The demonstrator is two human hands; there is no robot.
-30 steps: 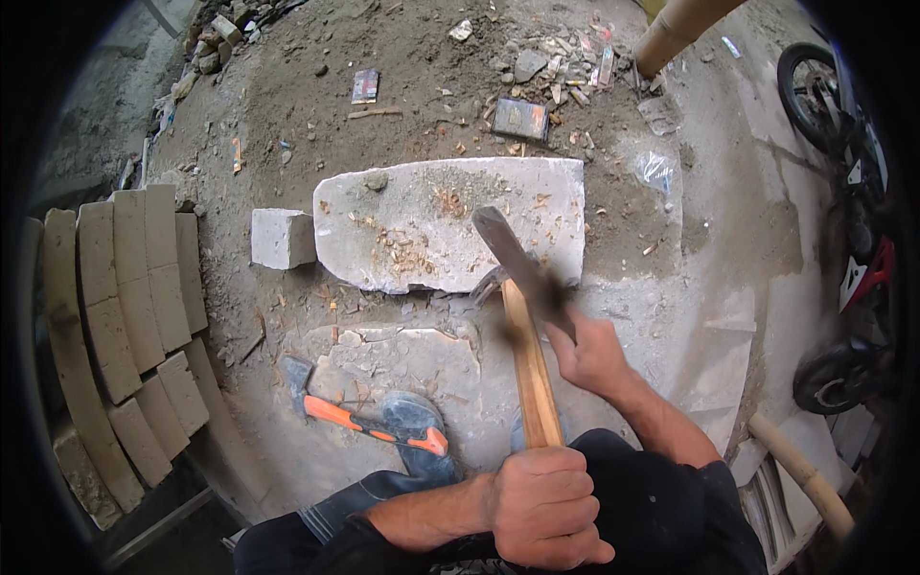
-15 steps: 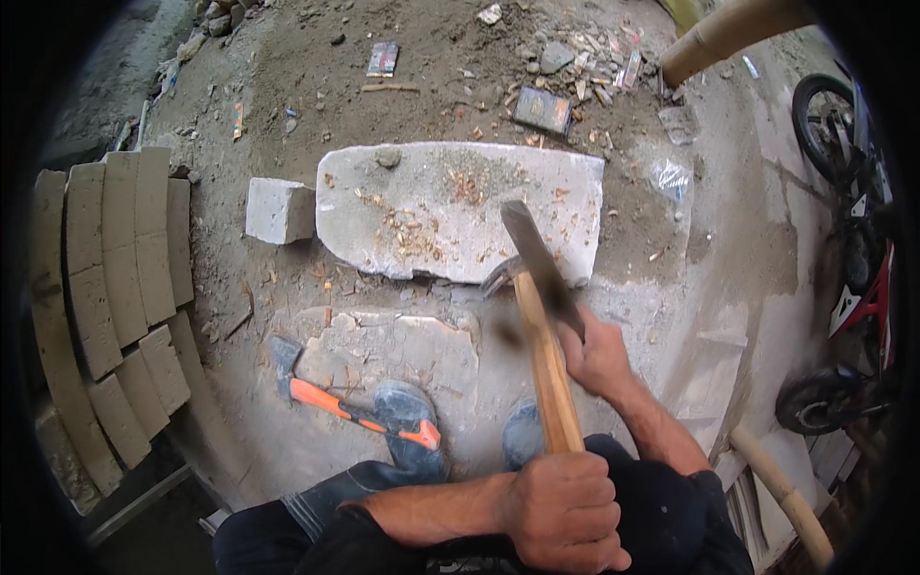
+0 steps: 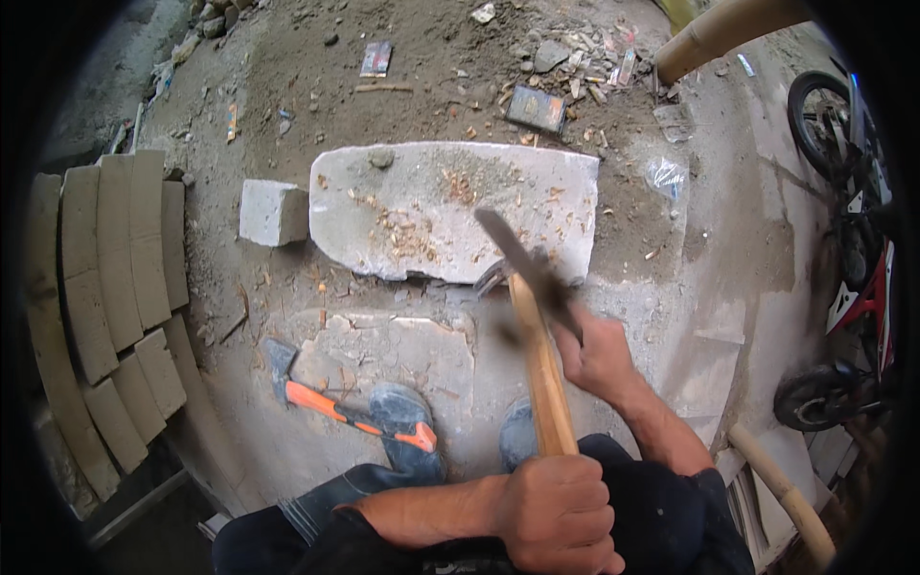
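Note:
My left hand (image 3: 558, 517) is closed in a fist round the lower end of a claw hammer's wooden handle (image 3: 544, 383). The hammer points away from me, its metal claw (image 3: 494, 276) by the near edge of a pale stone slab (image 3: 460, 163). My right hand (image 3: 602, 356) is closed on a dark, flat metal blade (image 3: 517, 247); motion blurs it, and its exact kind is unclear. This blade crosses over the hammer's head, hiding part of it, and its far end is above the slab. Wood chips (image 3: 407, 235) and grit lie on the slab.
An axe (image 3: 311, 398) with an orange handle lies by my left boot (image 3: 402, 412). A squared pale block (image 3: 273, 213) stands left of the slab. Stacked blocks (image 3: 101, 278) line the left side; a motorcycle (image 3: 867, 287) and bamboo poles (image 3: 738, 36) are at right.
The far end of the flat blade has swung slightly left and nearer to me. Both hands keep their grips, and the whole view has shifted a little.

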